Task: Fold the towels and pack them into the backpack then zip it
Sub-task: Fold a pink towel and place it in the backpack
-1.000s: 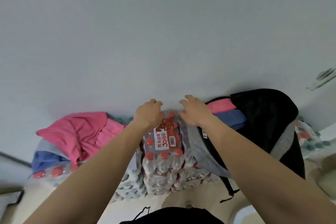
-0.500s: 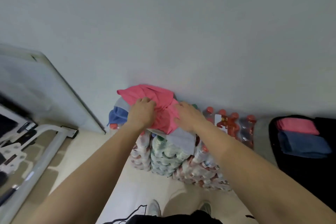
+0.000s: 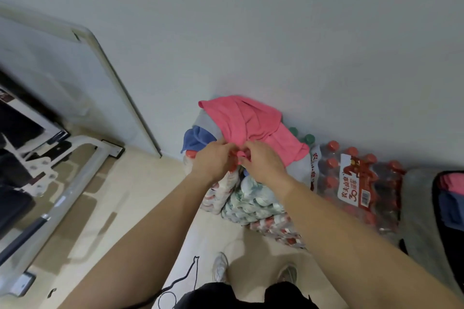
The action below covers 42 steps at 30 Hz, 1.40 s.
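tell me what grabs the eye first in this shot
The bright pink towel stands out most, heaped on the shrink-wrapped water bottle packs against the wall. The left hand and right hand both pinch its near edge. At the far right edge, the open black backpack holds folded towels, pink above blue.

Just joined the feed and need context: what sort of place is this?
Probably an indoor storage corner, not a proper packing station: shrink-wrapped bottle packs are stacked on the floor against a bare wall, towels are piled on them, and a white metal frame stands at left.
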Each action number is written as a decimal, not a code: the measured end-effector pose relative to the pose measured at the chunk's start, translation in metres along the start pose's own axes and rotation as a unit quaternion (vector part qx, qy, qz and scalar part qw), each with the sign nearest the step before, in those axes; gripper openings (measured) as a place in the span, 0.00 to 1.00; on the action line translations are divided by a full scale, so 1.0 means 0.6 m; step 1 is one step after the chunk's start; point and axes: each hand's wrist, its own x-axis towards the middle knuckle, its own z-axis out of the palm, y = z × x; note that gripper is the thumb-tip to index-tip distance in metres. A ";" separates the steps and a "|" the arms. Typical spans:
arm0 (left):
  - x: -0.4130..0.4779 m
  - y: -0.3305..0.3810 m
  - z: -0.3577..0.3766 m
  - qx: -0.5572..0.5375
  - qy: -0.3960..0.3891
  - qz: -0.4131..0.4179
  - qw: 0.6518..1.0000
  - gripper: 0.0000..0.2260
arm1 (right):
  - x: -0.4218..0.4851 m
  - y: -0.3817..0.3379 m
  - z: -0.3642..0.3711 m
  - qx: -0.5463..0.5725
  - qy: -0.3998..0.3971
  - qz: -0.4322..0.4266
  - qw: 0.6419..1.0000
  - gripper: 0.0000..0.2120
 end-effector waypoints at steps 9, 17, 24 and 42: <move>-0.001 0.021 -0.031 -0.109 0.007 0.047 0.993 0.18 | -0.003 -0.008 -0.063 0.121 0.015 0.040 0.992 0.02; 0.026 0.062 -0.082 -0.118 0.096 0.027 0.988 0.10 | 0.011 -0.020 -0.175 0.084 0.025 -0.011 0.996 0.13; 0.048 0.109 -0.150 -0.143 0.193 0.053 0.969 0.10 | 0.017 -0.007 -0.247 0.006 0.114 -0.058 0.992 0.11; 0.092 0.135 -0.260 -0.100 0.252 0.006 0.963 0.12 | -0.012 0.048 -0.234 0.112 0.143 0.023 0.983 0.04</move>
